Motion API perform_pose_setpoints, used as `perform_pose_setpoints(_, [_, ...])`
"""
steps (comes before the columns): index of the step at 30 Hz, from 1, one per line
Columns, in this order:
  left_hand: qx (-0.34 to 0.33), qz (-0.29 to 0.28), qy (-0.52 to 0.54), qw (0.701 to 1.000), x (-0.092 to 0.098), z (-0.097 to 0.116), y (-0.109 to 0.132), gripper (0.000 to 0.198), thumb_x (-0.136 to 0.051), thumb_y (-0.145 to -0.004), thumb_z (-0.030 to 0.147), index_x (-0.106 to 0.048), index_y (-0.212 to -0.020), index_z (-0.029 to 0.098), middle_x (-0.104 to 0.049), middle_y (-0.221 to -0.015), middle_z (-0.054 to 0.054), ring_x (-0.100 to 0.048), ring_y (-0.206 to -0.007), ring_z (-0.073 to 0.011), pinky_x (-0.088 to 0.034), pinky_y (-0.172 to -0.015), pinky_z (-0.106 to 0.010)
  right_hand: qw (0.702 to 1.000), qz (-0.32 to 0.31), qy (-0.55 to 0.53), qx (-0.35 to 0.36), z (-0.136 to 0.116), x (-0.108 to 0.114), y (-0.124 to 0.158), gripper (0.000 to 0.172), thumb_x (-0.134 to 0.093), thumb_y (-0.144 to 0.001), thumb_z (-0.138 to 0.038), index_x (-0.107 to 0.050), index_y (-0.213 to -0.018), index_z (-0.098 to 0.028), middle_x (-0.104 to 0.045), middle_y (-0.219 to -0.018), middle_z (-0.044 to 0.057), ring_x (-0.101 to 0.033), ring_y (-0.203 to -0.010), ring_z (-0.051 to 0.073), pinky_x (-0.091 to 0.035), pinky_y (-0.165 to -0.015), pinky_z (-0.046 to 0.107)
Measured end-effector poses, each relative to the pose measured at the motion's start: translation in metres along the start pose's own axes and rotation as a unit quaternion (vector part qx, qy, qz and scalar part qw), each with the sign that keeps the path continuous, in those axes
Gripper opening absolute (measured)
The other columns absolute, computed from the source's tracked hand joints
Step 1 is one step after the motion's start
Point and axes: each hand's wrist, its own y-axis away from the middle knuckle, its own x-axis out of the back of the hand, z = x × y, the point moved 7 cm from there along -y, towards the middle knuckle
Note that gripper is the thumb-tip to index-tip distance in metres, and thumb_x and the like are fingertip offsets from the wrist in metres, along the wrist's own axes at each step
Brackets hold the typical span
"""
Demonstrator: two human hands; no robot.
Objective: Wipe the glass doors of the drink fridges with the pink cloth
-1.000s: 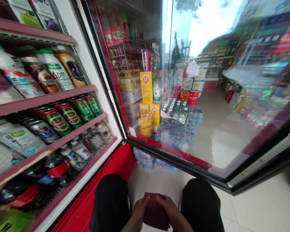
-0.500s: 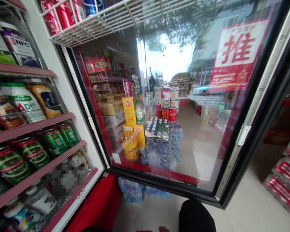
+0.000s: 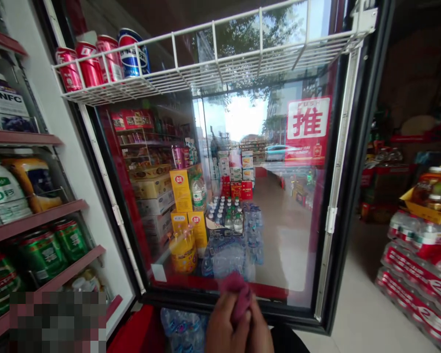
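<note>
My left hand and my right hand are close together at the bottom of the view, both closed on a maroon cloth pouch. Its top sticks out above my fingers, and the rest is hidden by them. Both hands are just in front of the lower frame of an open glass cooler door. A white wire rack on the door's inner side holds red and blue drink cans.
Cooler shelves with bottled drinks and green cans stand at left. Packs of bottled water sit on the tiled floor below the door. Shrink-wrapped bottle stacks stand at right. Part of the left shelves is pixelated.
My view has swung up and right, bringing the door rack into sight. My hands, low over my black-clad knees a second ago, have risen with the pouch, and my knees have mostly left view.
</note>
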Motion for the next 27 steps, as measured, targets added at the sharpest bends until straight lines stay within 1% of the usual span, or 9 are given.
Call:
perform_pose_setpoints(3, [-0.153, -0.02, -0.003, 0.988, -0.001, 0.106, -0.02, 0.053, -0.068, -0.095, 0.037, -0.07, -0.148, 0.034, -0.07, -0.15, -0.008, -0.065, -0.142, -0.0318, -0.051, -0.125, -0.049, 0.973, 0.13, 0.061, 0.18, -0.102, -0.003, 0.015, 0.085, -0.048, -0.095, -0.088, -0.074, -0.135, -0.018, -0.084, -0.118, 0.011, -0.08, -0.106, 0.032, -0.069, -0.087, 0.043])
perform_pose_setpoints(5, [-0.232, -0.047, 0.012, 0.971, -0.002, 0.164, -0.027, 0.063, -0.069, -0.098, 0.035, -0.06, -0.16, 0.033, -0.059, -0.165, -0.007, -0.055, -0.155, -0.0314, -0.046, -0.132, -0.049, 0.875, 0.213, 0.221, 0.375, -0.189, -0.014, 0.043, 0.074, -0.038, -0.108, -0.073, -0.072, -0.141, -0.017, -0.083, -0.124, 0.013, -0.079, -0.114, 0.032, -0.067, -0.094, 0.042])
perform_pose_setpoints(6, [-0.271, -0.062, 0.011, 0.96, -0.002, 0.187, -0.029, 0.068, -0.069, -0.1, 0.037, -0.053, -0.166, 0.032, -0.053, -0.17, -0.007, -0.05, -0.159, -0.0316, -0.043, -0.134, -0.05, 0.802, 0.235, 0.295, 0.462, -0.227, -0.025, 0.057, 0.072, -0.03, -0.112, -0.065, -0.068, -0.149, -0.016, -0.078, -0.137, 0.016, -0.074, -0.128, 0.034, -0.064, -0.104, 0.045])
perform_pose_setpoints(7, [-0.301, -0.067, 0.0, 0.951, 0.0, 0.204, -0.033, 0.071, -0.067, -0.102, 0.04, -0.047, -0.17, 0.031, -0.047, -0.175, -0.007, -0.044, -0.164, -0.0313, -0.04, -0.136, -0.051, 0.769, 0.245, 0.311, 0.501, -0.256, -0.03, 0.063, 0.071, -0.026, -0.113, -0.061, -0.06, -0.159, -0.019, -0.069, -0.155, 0.015, -0.063, -0.146, 0.034, -0.056, -0.118, 0.047])
perform_pose_setpoints(8, [-0.327, -0.056, -0.013, 0.943, 0.005, 0.215, -0.038, 0.073, -0.065, -0.104, 0.043, -0.043, -0.172, 0.03, -0.041, -0.179, -0.007, -0.04, -0.167, -0.031, -0.038, -0.138, -0.051, 0.735, 0.249, 0.334, 0.535, -0.283, -0.036, 0.064, 0.068, -0.027, -0.114, -0.056, -0.05, -0.167, -0.02, -0.059, -0.165, 0.014, -0.055, -0.155, 0.035, -0.05, -0.126, 0.051])
perform_pose_setpoints(12, [-0.366, 0.047, -0.078, 0.926, 0.047, 0.217, -0.068, 0.072, -0.059, -0.108, 0.047, -0.039, -0.174, 0.027, -0.032, -0.183, -0.009, -0.032, -0.17, -0.0312, -0.033, -0.139, -0.056, 0.437, 0.251, 0.559, 0.659, -0.338, -0.071, 0.039, 0.076, -0.035, -0.112, -0.039, -0.015, -0.179, -0.009, -0.025, -0.183, 0.024, -0.026, -0.171, 0.042, -0.032, -0.134, 0.069])
perform_pose_setpoints(14, [-0.338, 0.092, -0.102, 0.931, 0.076, 0.199, -0.086, 0.069, -0.057, -0.109, 0.046, -0.04, -0.172, 0.025, -0.033, -0.183, -0.011, -0.032, -0.17, -0.0311, -0.032, -0.139, -0.057, 0.355, 0.263, 0.621, 0.647, -0.344, -0.075, 0.009, 0.082, -0.043, -0.11, -0.035, -0.01, -0.179, -0.009, -0.021, -0.184, 0.026, -0.018, -0.173, 0.044, -0.028, -0.133, 0.074])
perform_pose_setpoints(20, [-0.245, 0.18, -0.14, 0.942, 0.143, 0.14, -0.107, 0.07, -0.052, -0.11, 0.052, -0.042, -0.171, 0.02, -0.039, -0.18, -0.015, -0.035, -0.169, -0.029, -0.03, -0.14, -0.056, 0.322, 0.3, 0.646, 0.623, -0.337, -0.105, -0.045, 0.094, -0.054, -0.106, -0.043, -0.007, -0.179, -0.006, -0.017, -0.185, 0.028, -0.011, -0.174, 0.044, -0.022, -0.135, 0.072])
perform_pose_setpoints(27, [-0.276, 0.228, -0.203, 0.911, 0.16, 0.121, -0.107, 0.075, -0.055, -0.109, 0.048, -0.032, -0.175, 0.022, -0.037, -0.181, -0.014, -0.035, -0.169, -0.0306, -0.033, -0.138, -0.057, 0.327, 0.181, 0.686, 0.624, -0.293, -0.208, -0.065, 0.083, -0.056, -0.108, -0.041, -0.025, -0.177, -0.009, -0.022, -0.185, 0.021, -0.012, -0.175, 0.037, -0.011, -0.141, 0.063])
